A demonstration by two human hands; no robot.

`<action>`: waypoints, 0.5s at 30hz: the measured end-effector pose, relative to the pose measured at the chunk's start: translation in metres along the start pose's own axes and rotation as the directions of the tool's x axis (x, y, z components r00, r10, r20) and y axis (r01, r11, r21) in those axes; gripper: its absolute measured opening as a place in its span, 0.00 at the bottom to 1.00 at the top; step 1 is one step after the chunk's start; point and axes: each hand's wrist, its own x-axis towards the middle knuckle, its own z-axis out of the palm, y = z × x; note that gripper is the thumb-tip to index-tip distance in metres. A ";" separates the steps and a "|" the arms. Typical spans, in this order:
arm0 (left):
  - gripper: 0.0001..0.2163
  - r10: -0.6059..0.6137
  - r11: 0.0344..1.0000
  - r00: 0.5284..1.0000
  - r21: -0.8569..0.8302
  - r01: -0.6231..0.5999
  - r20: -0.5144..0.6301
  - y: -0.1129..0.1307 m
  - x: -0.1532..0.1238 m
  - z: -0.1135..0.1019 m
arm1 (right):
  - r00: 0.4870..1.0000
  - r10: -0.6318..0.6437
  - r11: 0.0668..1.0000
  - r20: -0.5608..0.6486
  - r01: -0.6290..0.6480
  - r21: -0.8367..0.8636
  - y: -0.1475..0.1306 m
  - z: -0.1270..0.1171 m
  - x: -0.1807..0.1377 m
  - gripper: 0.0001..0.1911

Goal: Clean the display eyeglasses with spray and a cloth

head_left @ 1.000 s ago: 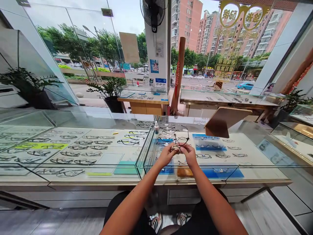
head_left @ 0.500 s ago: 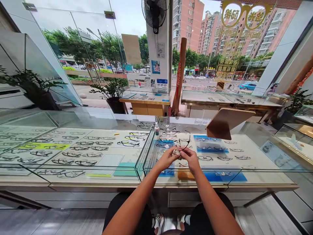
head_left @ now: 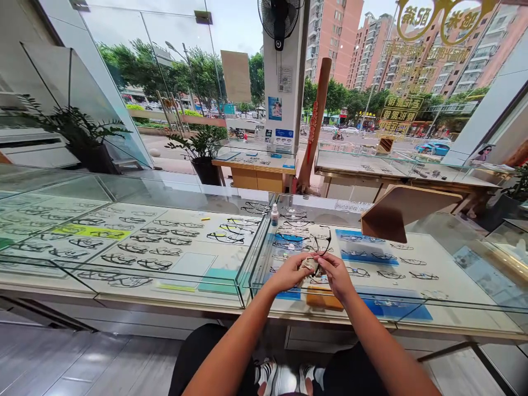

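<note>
Above the glass counter, my left hand (head_left: 289, 272) is closed on a crumpled beige cloth (head_left: 307, 265). Close beside it, my right hand (head_left: 335, 273) pinches a pair of dark-framed eyeglasses (head_left: 322, 242), whose temples stick up past the fingers. The cloth and the lower part of the glasses meet between my two hands, and my fingers hide much of the lenses. Just beyond my hands, a small white spray bottle (head_left: 274, 215) stands upright on the counter, near the seam between two glass cases.
The glass display case (head_left: 264, 258) holds rows of eyeglasses (head_left: 153, 264). A brown-backed tabletop mirror (head_left: 406, 212) stands tilted to the right. An orange-brown block (head_left: 324, 298) shows below my hands. Potted plants (head_left: 204, 159) and more showcases line the window.
The view has turned, so the scene sits tilted and shifted rightward. My hands stay together with the glasses and cloth; more of the cloth shows by my left fingers.
</note>
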 end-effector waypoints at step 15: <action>0.23 -0.018 0.999 0.996 0.040 0.022 -0.088 0.005 0.003 0.002 | 0.968 -0.088 0.987 -0.236 0.116 0.107 0.002 0.001 -0.005 0.13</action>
